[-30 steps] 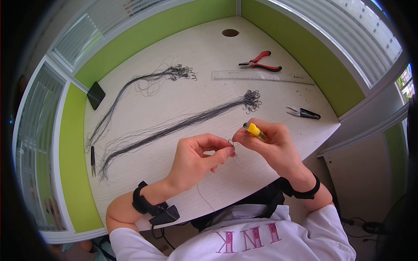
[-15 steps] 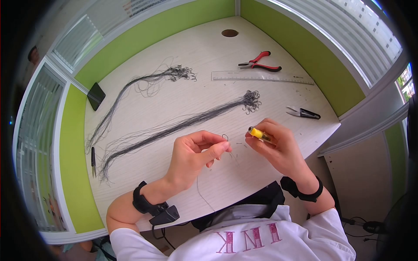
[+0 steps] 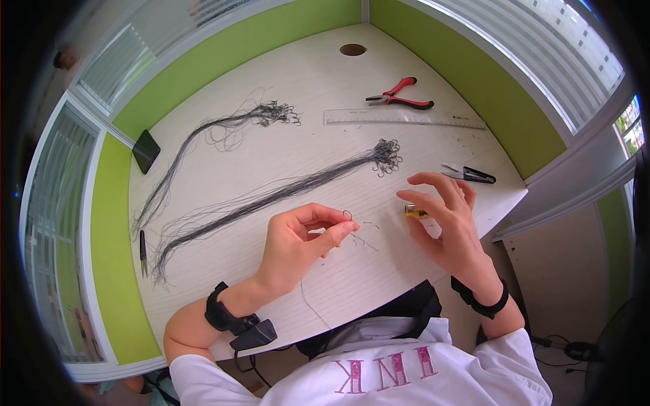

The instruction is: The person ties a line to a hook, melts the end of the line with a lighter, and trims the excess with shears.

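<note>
Between thumb and forefinger, my left hand (image 3: 302, 241) pinches a small hook (image 3: 347, 216) with a thin line trailing from it towards the table's front edge. My right hand (image 3: 448, 220) is spread, fingers apart, over a yellow lighter-like object (image 3: 416, 212) that lies by the thumb, partly hidden by the fingers. Beyond my hands, a long bundle of dark lines (image 3: 271, 196) ends in a cluster of hooks (image 3: 386, 158). Farther back is a second bundle (image 3: 193, 139), its hooks (image 3: 274, 114) at the right end.
Red-handled pliers (image 3: 401, 96) and a clear ruler (image 3: 403, 118) lie at the back right. Small black snips (image 3: 475, 174) rest near the right edge. Black tweezers (image 3: 143, 254) and a dark phone-like object (image 3: 146, 151) are on the left. Green partitions (image 3: 487, 81) border the table (image 3: 365, 284).
My right hand has opened and moved slightly right, and the yellow object has left its grip. My left hand keeps its pinch on the hook.
</note>
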Tool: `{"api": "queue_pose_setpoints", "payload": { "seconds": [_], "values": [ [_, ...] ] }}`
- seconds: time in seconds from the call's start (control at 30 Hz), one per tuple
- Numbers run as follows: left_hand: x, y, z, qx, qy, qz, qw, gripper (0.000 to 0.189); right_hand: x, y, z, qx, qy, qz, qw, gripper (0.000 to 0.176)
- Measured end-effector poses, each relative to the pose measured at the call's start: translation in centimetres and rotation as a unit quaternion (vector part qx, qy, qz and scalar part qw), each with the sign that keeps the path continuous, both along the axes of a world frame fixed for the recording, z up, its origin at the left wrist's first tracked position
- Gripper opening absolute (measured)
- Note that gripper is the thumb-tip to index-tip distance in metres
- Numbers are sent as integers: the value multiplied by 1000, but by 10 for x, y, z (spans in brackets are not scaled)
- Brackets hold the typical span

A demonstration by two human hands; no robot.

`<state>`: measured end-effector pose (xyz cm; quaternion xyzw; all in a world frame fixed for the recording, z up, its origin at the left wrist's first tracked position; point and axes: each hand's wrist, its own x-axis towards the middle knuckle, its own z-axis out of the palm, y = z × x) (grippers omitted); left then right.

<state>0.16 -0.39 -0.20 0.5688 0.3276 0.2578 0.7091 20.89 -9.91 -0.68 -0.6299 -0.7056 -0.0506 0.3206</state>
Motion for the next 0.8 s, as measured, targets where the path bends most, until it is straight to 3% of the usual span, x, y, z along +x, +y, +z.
{"api": "queue_pose_setpoints", "payload": {
  "seconds": [0.03,0.07,0.1,0.23,0.33,0.67,0.8],
  "values": [
    [0,-2,2,46,36,5,998,11,-4,2,0,0,0,0,1000,31],
    [0,-2,1,46,37,4,998,11,-9,5,-1,-19,139,44,989,27],
    [0,-2,0,116,51,-5,992,9,-14,7,-1,-38,274,88,957,23],
    [0,-2,-3,264,65,-9,962,7,-30,20,6,-32,316,154,936,14],
    [-1,-1,-6,288,57,0,956,8,-34,25,7,-43,321,160,932,11],
    [-3,-1,5,187,108,-33,976,11,-33,23,10,-106,359,137,917,8],
    [-4,0,-3,126,70,-44,989,12,-33,24,10,-110,361,145,915,10]
  ]
}}
